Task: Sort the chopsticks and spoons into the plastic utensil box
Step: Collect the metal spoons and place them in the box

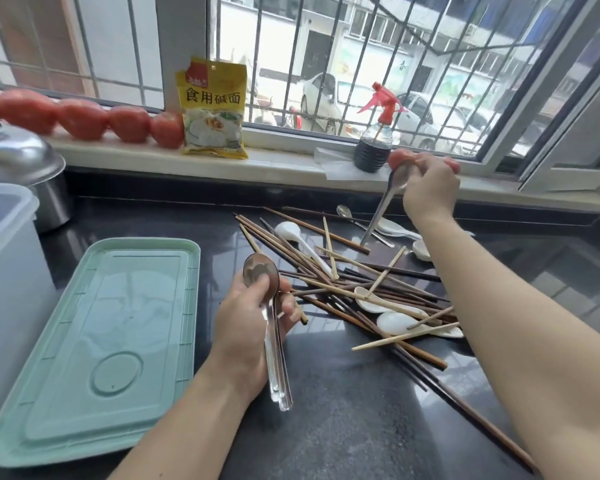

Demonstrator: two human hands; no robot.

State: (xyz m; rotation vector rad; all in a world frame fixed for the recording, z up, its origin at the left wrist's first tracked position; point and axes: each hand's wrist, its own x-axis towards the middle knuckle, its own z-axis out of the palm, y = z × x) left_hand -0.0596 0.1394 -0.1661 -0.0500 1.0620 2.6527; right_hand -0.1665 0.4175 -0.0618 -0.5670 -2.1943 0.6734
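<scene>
Loose heap of dark and pale wooden chopsticks (354, 292) mixed with white ceramic spoons (395, 322) on the black stone counter (343, 427). Left hand (246, 327) grips a bundle of steel spoons (269, 306); right hand (428, 190) pinches another steel spoon (381, 209) by its bowl, handle down. Pale green plastic lid (94, 341) lies left, beside the translucent plastic utensil box (7, 258). Risk: the dangling handle could snag crossed chopsticks and scatter them.
</scene>
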